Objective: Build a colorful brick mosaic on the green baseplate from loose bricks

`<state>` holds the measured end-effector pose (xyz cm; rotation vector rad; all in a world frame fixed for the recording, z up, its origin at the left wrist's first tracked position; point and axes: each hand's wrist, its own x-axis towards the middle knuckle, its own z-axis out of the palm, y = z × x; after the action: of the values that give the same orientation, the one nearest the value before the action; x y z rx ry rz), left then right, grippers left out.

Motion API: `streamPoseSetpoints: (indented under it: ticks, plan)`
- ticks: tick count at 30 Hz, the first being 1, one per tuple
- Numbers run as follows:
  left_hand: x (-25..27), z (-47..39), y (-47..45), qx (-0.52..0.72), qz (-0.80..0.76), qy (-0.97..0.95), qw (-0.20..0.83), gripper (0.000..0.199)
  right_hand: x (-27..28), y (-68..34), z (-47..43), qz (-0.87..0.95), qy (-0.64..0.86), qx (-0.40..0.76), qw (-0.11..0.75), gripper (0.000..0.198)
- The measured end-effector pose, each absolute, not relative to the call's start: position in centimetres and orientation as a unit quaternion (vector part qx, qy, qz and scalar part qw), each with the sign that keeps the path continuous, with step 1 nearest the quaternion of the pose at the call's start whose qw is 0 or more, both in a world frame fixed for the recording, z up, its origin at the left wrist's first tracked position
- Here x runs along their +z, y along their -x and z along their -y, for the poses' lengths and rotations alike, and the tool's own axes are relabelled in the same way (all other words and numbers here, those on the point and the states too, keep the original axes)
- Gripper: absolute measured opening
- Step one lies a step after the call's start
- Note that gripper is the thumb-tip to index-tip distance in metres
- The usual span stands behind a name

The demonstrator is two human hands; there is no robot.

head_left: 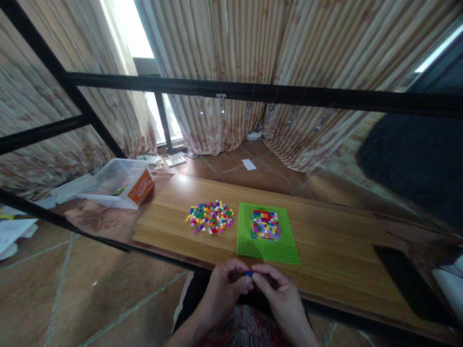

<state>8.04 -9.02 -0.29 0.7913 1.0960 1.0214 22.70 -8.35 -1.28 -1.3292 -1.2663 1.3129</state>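
Close to my body, just in front of the table's near edge, my left hand [231, 280] and my right hand [272, 285] meet with their fingertips pinched together. Between them shows a small dark blue toy brick [249, 273], gripped from both sides; my fingers cover part of it. Beyond the hands lies a green studded baseplate [246, 248]. On it stands a square block built of many coloured bricks [266, 225], with a red and orange patch at its far side. Left of the baseplate, loose coloured bricks [211, 217] are spread in a pile.
All this rests on a long wooden board [333, 236]. A clear plastic bin [119, 185] with an orange label stands at its left end. A flat black object [410, 279] lies at the right. A black metal rail [253, 87] crosses above, before striped curtains [231, 43].
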Motion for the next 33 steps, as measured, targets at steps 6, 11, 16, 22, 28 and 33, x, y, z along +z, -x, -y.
streamPoseSetpoints:
  ticks: [6, 11, 16, 22, 28, 33]
  plan:
    - [0.6, 8.5, -7.8, 0.493, -0.466, -0.317, 0.663, 0.015, -0.8, -21.9, 8.4, 0.431, 0.523, 0.576, 0.457, 0.026]
    - [0.8, 8.5, -7.6, 0.493, -0.447, -0.331, 0.669, 0.013, -0.7, -21.6, 8.4, 0.410, 0.527, 0.578, 0.469, 0.027]
    - [1.1, 8.3, -7.4, 0.496, -0.427, -0.334, 0.679, 0.015, -0.8, -21.6, 8.4, 0.350, 0.507, 0.641, 0.458, 0.029]
    - [0.3, 8.0, -7.2, 0.478, -0.435, -0.314, 0.695, 0.020, -0.7, -21.5, 8.1, 0.280, 0.475, 0.713, 0.433, 0.030]
    - [-2.7, 6.2, -4.6, 0.473, -0.573, -0.454, 0.491, 0.014, -1.7, -22.6, 6.5, 0.376, 0.578, 0.582, 0.431, 0.032]
    - [-4.5, 3.8, -1.2, 0.427, -0.652, -0.575, 0.248, 0.012, -2.2, -21.3, 4.9, 0.582, 0.569, 0.439, 0.380, 0.019]
